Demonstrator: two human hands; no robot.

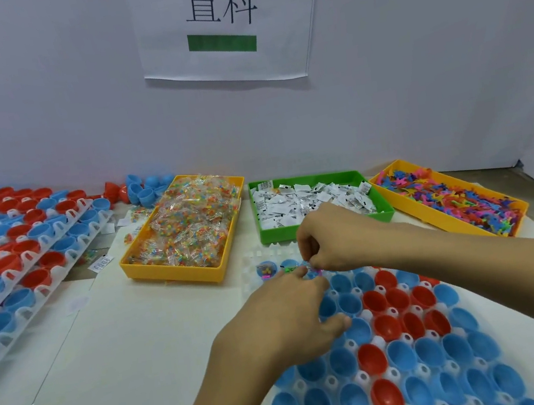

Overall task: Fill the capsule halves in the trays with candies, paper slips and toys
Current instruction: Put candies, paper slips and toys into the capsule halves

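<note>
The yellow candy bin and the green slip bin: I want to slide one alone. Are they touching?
Apart. The head view shows a strip of bare white table between the yellow candy bin and the green slip bin along their facing sides.

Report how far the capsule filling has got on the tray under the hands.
Done: only a couple of blue halves at the tray's far left corner hold contents. In hand: both the left hand and right hand pinch small coloured pieces over the far row. Left: nearly every other half in the white tray is empty.
</note>
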